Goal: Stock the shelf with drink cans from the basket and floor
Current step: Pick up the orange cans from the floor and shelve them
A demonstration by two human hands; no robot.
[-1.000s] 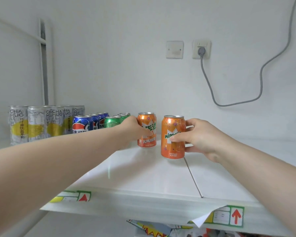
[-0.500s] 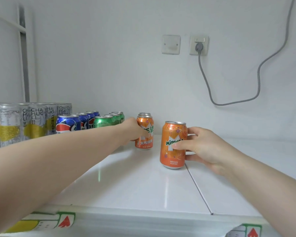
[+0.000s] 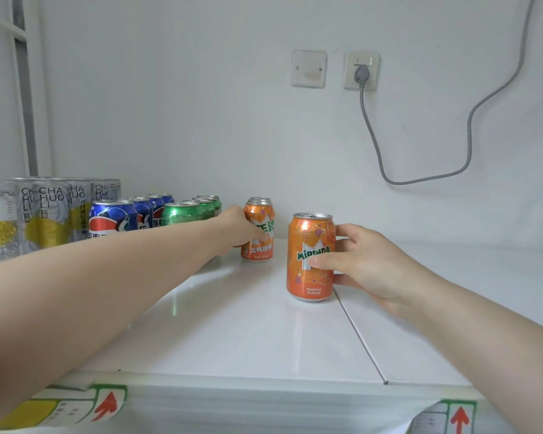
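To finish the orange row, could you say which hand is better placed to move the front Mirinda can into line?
Probably the right hand: it grips that Mirinda can, while the left hand holds the rear orange can.

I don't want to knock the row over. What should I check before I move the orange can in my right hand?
1. Upright: the near orange can stands on the shelf: ok.
2. Grip: the right hand wraps it, thumb across the label: ok.
3. Row steadied: the left hand holds the front can of the orange row: ok.
4. Alignment: the near can stands right of that row and closer to me: not ok.
5. Space behind the row: cannot tell, hidden.
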